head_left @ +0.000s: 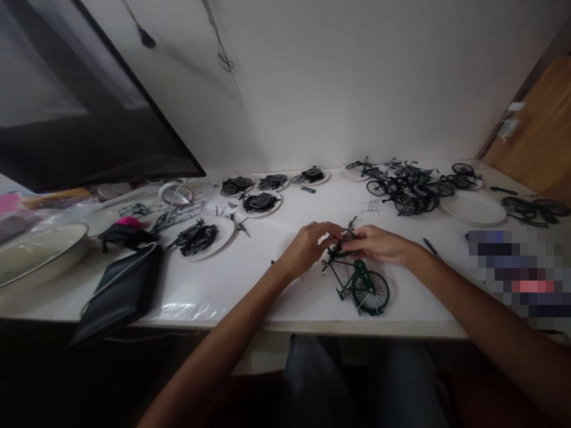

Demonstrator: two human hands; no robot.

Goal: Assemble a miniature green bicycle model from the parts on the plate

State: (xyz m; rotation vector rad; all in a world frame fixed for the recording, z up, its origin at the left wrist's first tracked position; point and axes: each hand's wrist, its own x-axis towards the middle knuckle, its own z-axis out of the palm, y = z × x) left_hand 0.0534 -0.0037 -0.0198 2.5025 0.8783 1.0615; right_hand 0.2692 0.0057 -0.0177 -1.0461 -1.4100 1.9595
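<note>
A dark green toy bicycle (341, 272) lies on the white table in front of me, its rear wheel (371, 292) toward the near edge. Both my hands are at its front end. My left hand (314, 239) pinches around the front wheel (348, 235) from the left. From the right, my right hand (372, 242) grips the same part between thumb and fingers. The fingertips partly cover the wheel and fork, so I cannot tell exactly which small part each one presses.
Several plates (223, 232) of black bicycle parts stand left and along the wall. A heap of toy bicycles (408, 187) lies back right beside a white plate (473, 208). A black pouch (122, 285), a basin (49, 252) and a large screen (89, 107) are on the left.
</note>
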